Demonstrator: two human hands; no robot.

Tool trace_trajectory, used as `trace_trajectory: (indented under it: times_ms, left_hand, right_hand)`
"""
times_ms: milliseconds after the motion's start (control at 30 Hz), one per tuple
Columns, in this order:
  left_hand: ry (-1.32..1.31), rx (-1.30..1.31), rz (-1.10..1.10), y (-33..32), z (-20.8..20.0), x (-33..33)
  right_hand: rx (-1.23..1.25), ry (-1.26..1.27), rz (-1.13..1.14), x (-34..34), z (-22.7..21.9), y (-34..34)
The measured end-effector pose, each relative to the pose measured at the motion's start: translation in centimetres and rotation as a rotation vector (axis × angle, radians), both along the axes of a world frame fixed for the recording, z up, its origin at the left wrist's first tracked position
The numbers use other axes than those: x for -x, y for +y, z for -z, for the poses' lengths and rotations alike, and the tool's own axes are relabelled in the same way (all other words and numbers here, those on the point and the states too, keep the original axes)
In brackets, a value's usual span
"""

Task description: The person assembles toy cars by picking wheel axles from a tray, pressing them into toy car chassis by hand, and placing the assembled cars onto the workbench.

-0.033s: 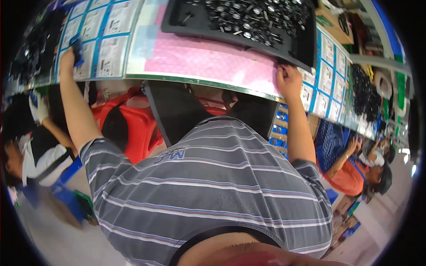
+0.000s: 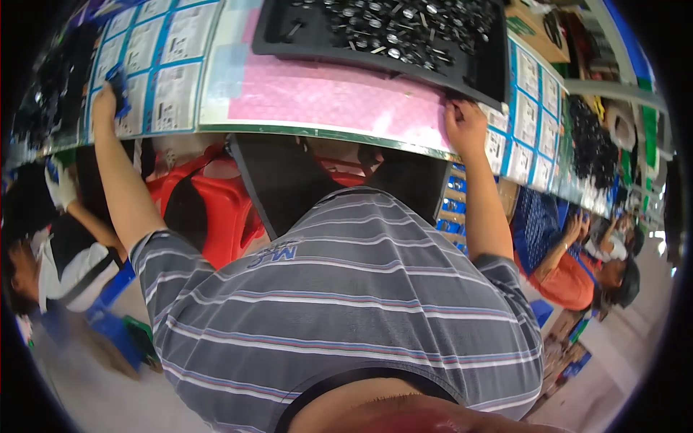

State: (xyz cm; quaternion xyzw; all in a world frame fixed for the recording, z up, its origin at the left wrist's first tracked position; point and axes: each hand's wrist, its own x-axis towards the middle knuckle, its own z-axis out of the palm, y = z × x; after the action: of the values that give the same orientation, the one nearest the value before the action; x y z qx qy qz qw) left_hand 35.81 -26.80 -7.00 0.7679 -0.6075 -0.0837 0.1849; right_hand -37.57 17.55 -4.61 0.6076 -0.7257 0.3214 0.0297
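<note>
This looks like a factory workshop. A long table with a green edge point(image 2: 310, 131) holds a big black plastic tray point(image 2: 307, 45) full of small, shiny black and silver bits point(image 2: 404, 29). More black bits lie in a pile point(image 2: 592, 148). A person in an orange top point(image 2: 567, 283) sits along the same table.
</note>
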Motion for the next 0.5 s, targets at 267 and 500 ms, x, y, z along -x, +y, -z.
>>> trace_trajectory:
  times_ms: [267,500]
  left_hand:
    - [0.110,0.476,0.378,15.1,-2.1,22.8]
    - [-0.072,0.415,0.657,25.7,-2.5,36.1]
  right_hand:
    - [0.440,-0.023,0.281,-1.0,-4.3,1.2]
    - [-0.380,-0.088,0.188,3.3,-7.1,-9.6]
